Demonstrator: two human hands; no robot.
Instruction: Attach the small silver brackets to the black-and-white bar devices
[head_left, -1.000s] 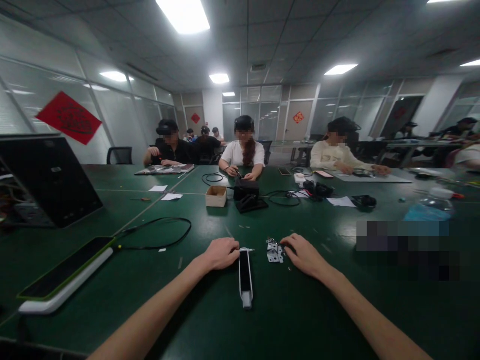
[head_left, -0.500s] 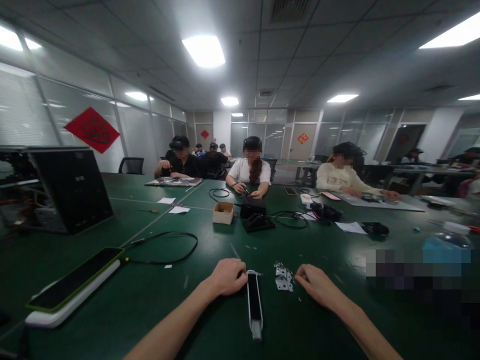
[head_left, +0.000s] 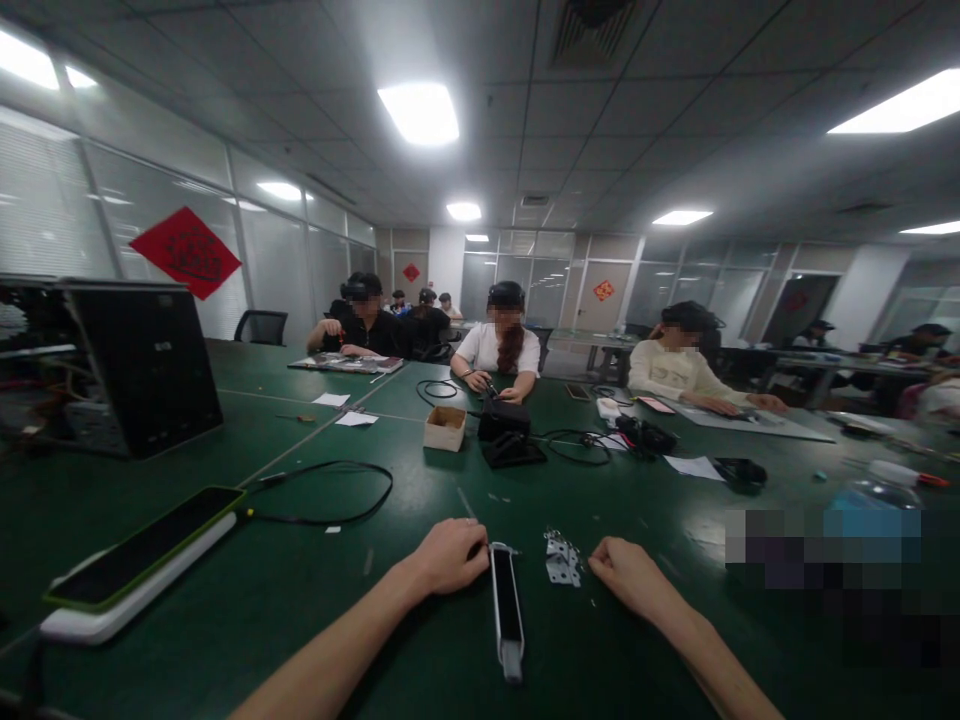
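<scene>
My left hand [head_left: 452, 556] rests on the green table with its fingers curled in, beside the top end of a long, narrow device [head_left: 508, 600] with a black face and white edges. Whether those fingers hold anything is hidden. A thin pale line lies just beyond the knuckles; I cannot tell if it is an object or a mark. To the right of the device, small perforated metal plates [head_left: 562, 562] lie in a cluster with tiny loose parts at their far edge. Close to their right side, my right hand [head_left: 628, 572] has its fingers pinched together, with nothing nameable visible in them.
A phone [head_left: 150, 545] lies on a white power strip [head_left: 142, 590] at left, near a black cable [head_left: 390, 490]. Ahead stand a small cardboard box [head_left: 445, 430] and a black stand [head_left: 514, 445]. A computer case [head_left: 150, 370] is far left, a bottle [head_left: 877, 500] right. Several people sit opposite.
The view has tilted up slightly and shifted. Both hands stay nearly in place, curled beside the device and the metal plates.
</scene>
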